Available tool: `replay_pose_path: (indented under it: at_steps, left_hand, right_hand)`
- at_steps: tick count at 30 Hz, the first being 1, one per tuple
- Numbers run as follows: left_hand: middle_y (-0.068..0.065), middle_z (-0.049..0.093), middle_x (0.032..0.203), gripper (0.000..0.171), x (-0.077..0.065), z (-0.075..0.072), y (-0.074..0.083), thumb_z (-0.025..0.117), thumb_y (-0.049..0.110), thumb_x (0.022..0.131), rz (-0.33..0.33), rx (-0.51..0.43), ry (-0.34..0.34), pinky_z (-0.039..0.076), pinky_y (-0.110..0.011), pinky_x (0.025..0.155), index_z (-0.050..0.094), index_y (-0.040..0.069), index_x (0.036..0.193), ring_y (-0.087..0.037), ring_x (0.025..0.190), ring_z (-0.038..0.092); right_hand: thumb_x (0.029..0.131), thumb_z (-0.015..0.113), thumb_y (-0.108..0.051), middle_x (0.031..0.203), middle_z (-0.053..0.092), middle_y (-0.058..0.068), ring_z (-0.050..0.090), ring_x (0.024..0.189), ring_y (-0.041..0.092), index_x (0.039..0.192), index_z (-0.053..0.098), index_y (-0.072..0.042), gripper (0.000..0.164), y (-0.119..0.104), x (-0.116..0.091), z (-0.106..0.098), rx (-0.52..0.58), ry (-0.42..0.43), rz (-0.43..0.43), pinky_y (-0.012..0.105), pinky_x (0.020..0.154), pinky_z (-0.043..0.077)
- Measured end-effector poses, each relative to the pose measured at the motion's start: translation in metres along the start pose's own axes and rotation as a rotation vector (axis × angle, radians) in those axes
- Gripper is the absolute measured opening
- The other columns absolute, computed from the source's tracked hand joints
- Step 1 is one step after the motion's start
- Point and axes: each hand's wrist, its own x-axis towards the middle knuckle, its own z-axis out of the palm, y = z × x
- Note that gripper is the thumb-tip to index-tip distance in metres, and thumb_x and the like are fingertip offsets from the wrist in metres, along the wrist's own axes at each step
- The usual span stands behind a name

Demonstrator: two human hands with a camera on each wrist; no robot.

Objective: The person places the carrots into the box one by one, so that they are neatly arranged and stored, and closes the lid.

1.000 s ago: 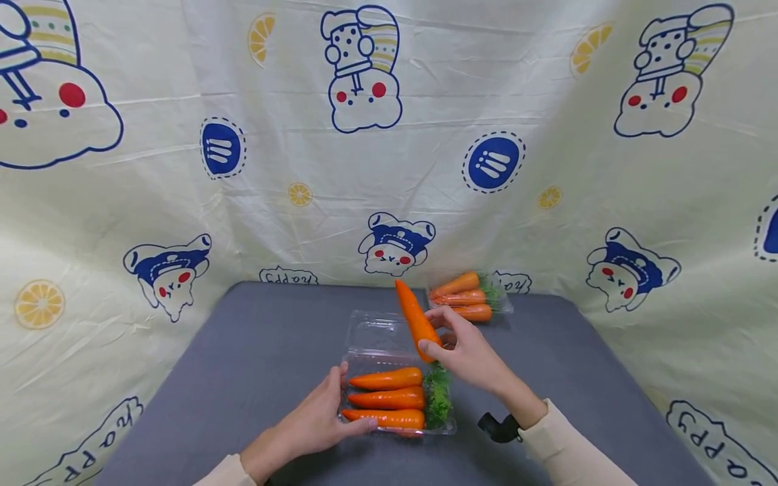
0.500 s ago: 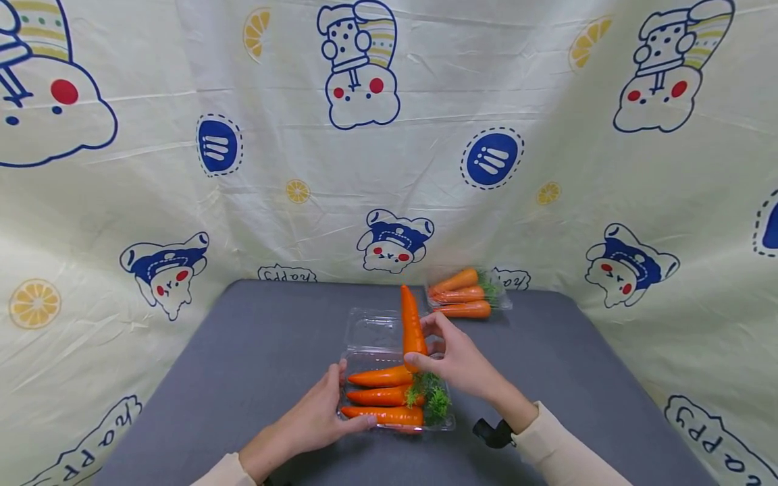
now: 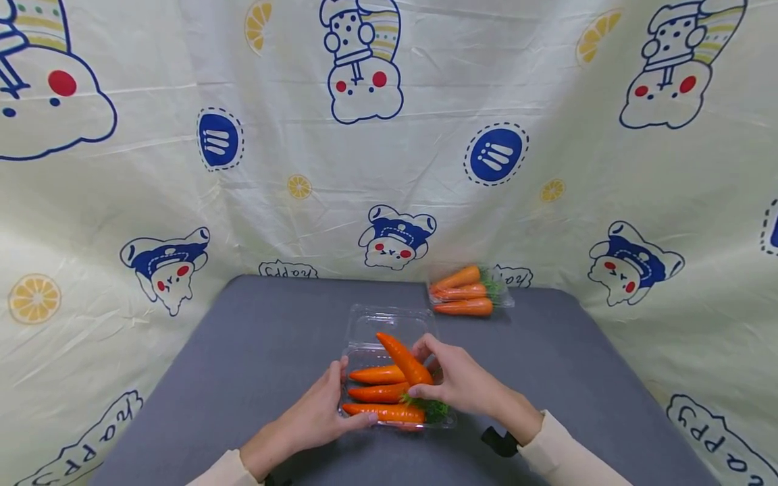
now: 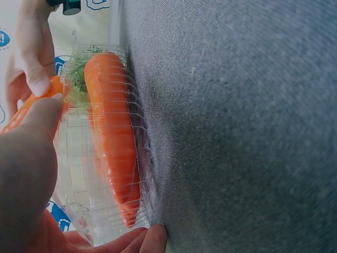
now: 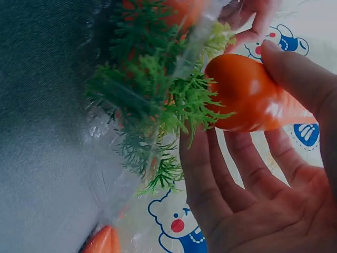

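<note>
A clear plastic clamshell box (image 3: 448,424) lies on the table with its lid (image 3: 372,324) folded back. Inside are several orange carrots (image 3: 384,412) side by side, tips to the left, with green leaves (image 3: 436,409) at their thick ends. My left hand (image 3: 319,415) holds the box's left end, its thumb along the front edge and fingers at the far corner. My right hand (image 3: 468,379) pinches another carrot (image 3: 398,358) near its thick end, just over the box's right part, tip slanting up and left. In the right wrist view, leaves (image 5: 192,97) touch that carrot's thick end.
Another clear package (image 3: 506,295) of carrots sits at the back right of the grey table (image 3: 273,344). A printed curtain (image 3: 261,223) hangs behind and around the table. A black device (image 3: 500,442) is strapped at my right wrist.
My right hand has brought its carrot down and left from upright above the box, with the tip now tilted left. The left hand keeps its place on the box.
</note>
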Motion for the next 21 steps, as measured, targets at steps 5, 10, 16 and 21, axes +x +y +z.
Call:
replay_pose_path:
  at_steps: [5, 10, 16, 21]
  left_hand:
    - [-0.023, 0.036, 0.189, 0.121, -0.001, -0.001, 0.002, 0.092, 0.066, 0.094, -0.006, 0.003, 0.009, 0.047, -0.069, 0.133, 0.03, 0.003, 0.176, -0.044, 0.162, 0.057]
    - [-0.022, 0.035, 0.19, 0.122, 0.0, -0.001, 0.003, 0.092, 0.067, 0.094, -0.017, 0.012, 0.01, 0.046, -0.071, 0.133, 0.03, 0.003, 0.177, -0.045, 0.164, 0.054]
    - [-0.023, 0.035, 0.19, 0.12, 0.0, 0.0, 0.002, 0.092, 0.067, 0.094, -0.011, 0.014, 0.013, 0.047, -0.07, 0.132, 0.032, 0.002, 0.175, -0.045, 0.162, 0.057]
    - [-0.022, 0.036, 0.189, 0.118, 0.0, 0.0, 0.001, 0.093, 0.067, 0.093, -0.009, 0.004, 0.011, 0.049, -0.069, 0.132, 0.033, 0.003, 0.173, -0.044, 0.158, 0.06]
  right_hand:
    - [0.097, 0.099, -0.033, 0.128, 0.078, -0.001, 0.076, 0.106, 0.012, 0.135, 0.066, -0.021, 0.051, 0.0, -0.002, -0.001, -0.059, -0.019, -0.022, 0.027, 0.092, 0.068]
    - [0.095, 0.1, -0.036, 0.127, 0.078, -0.003, 0.073, 0.106, 0.01, 0.134, 0.07, -0.023, 0.051, 0.0, -0.004, 0.002, -0.137, -0.02, -0.027, 0.032, 0.095, 0.069]
    - [0.095, 0.098, -0.046, 0.128, 0.078, -0.006, 0.065, 0.101, 0.007, 0.134, 0.074, -0.025, 0.051, -0.001, -0.006, 0.009, -0.261, -0.014, -0.008, 0.033, 0.092, 0.065]
    - [0.093, 0.099, -0.049, 0.128, 0.077, -0.006, 0.065, 0.101, 0.009, 0.132, 0.077, -0.025, 0.051, -0.004, -0.007, 0.013, -0.299, -0.006, 0.01, 0.038, 0.092, 0.066]
